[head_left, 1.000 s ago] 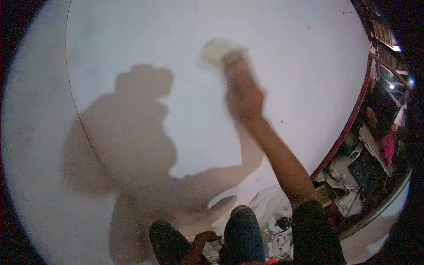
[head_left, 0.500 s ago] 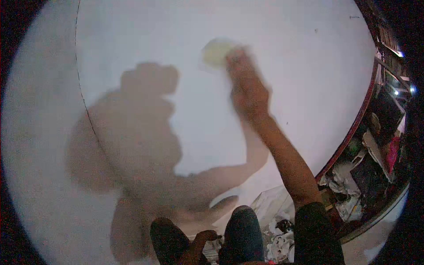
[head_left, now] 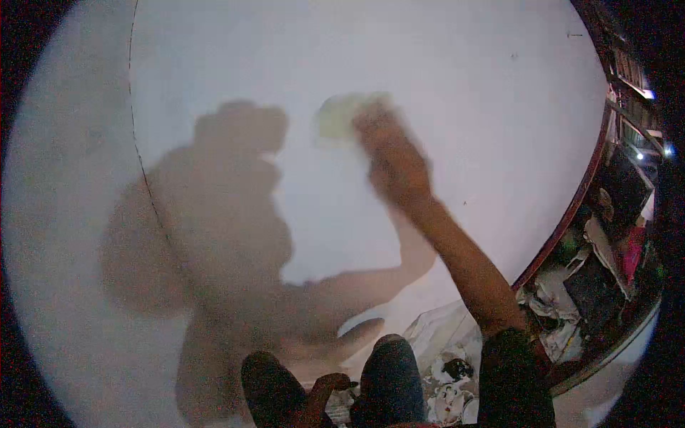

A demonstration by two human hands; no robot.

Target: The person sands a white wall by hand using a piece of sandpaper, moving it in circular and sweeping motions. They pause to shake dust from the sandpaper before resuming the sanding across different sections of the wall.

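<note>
A pale yellow pad (head_left: 337, 120), blurred by motion, lies flat against a broad white panel (head_left: 485, 143). My right hand (head_left: 394, 153) is closed on the pad's right side, its arm stretched up from the lower right. Whether the pad is a sponge or a folded sheet I cannot make out. Low down between my knees is my left hand (head_left: 330, 385), dim and small, away from the panel; its fingers are too dark to read.
A thin dark seam (head_left: 140, 167) runs down the panel's left part. My shadow (head_left: 221, 214) covers much of that side. A dark red edge (head_left: 564, 228) bounds the panel on the right, beyond which lies cluttered scrap (head_left: 560, 292). White litter (head_left: 449, 399) lies by my right knee.
My right hand and the yellow pad have slid a little down and left across the white panel. My left hand stays low between my knees.
</note>
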